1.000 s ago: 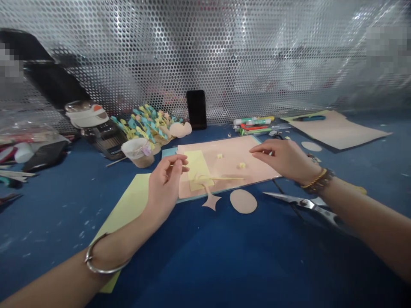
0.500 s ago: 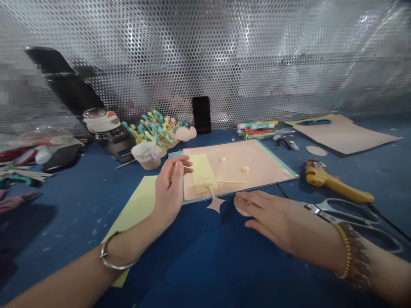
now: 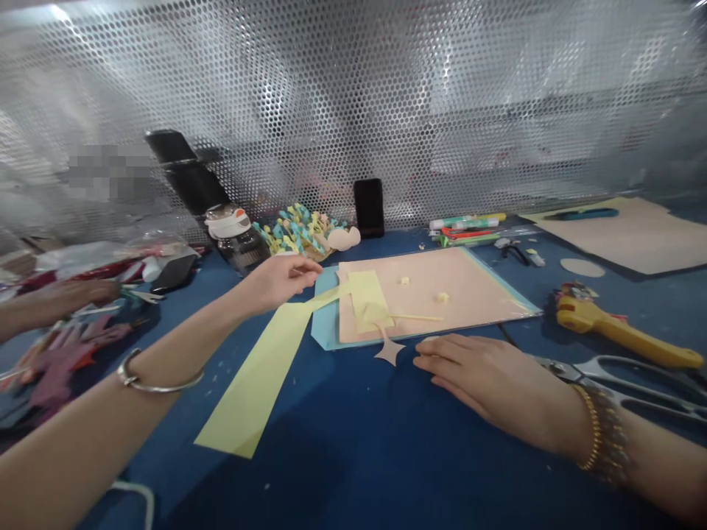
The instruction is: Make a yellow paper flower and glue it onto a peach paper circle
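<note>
My left hand (image 3: 284, 281) reaches over the left side of the desk, fingers loosely curled and nothing visible in them. It hides most of the white cup behind it. Below its fingertips, a narrow yellow strip runs between the long yellow paper (image 3: 259, 390) and a small yellow paper (image 3: 361, 287). My right hand (image 3: 469, 372) lies flat, fingers stretched out, on the blue desk by the front edge of the pink sheet (image 3: 420, 272). A pale star-ended paper cutout (image 3: 390, 352) sits left of its fingertips. Tiny yellow paper pieces (image 3: 442, 297) rest on the sheet.
Scissors (image 3: 602, 366) lie partly behind my right wrist, below a yellow glue gun (image 3: 624, 327). At the back stand a phone (image 3: 369, 208), a dark jar (image 3: 237, 239) and yellow-blue paper flowers (image 3: 301, 228). Another person's hand (image 3: 93, 292) is at the far left.
My left hand has moved left, off the small yellow paper and in front of the white cup. The view has shifted left, bringing another person's hand into sight. My right hand stays flat.
</note>
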{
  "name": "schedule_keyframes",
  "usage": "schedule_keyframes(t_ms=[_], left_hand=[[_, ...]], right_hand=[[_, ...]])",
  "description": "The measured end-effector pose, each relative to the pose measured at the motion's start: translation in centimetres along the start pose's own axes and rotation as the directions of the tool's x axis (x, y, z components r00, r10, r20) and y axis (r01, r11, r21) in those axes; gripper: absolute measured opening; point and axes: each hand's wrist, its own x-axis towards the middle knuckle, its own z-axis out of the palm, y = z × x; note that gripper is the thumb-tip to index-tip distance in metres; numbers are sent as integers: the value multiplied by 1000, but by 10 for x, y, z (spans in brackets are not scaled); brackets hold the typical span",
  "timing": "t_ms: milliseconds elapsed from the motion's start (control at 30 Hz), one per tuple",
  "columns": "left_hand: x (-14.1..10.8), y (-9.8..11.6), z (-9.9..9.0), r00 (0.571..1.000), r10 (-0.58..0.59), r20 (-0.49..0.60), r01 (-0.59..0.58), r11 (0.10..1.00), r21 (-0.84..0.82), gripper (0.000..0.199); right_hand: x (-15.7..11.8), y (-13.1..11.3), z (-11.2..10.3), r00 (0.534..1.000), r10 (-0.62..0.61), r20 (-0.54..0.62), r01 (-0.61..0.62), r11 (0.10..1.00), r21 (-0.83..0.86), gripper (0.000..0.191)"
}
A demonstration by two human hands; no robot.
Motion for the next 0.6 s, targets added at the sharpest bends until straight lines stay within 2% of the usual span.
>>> schedule_keyframes(t_ms=[67, 133, 233, 333, 467, 600], left_hand=[[7, -6, 1, 999, -7, 42, 2, 995, 97, 26], [17, -10, 11, 997, -29, 74, 16, 985, 170, 30], [32, -14, 29, 993, -48, 112, 21, 972, 234, 42], [42, -17, 40, 986, -52, 159, 7, 962, 273, 42], [47, -13, 38, 985, -26, 172, -28, 952, 303, 28], [48, -6, 30, 992, 3, 128, -41, 954, 298, 27]], right_hand=[[1, -1, -1, 1000, -6, 5, 6, 1000, -1, 27], [1, -1, -3, 1000, -9, 6, 9, 1000, 9, 27], [-1, 0, -3, 1000, -11, 22, 10, 999, 35, 28], [-2, 1, -4, 999, -7, 43, 4, 999, 51, 29], [-1, 0, -7, 997, 32, 71, -38, 996, 84, 23], [3, -1, -12, 988, 99, 118, -112, 988, 103, 8]])
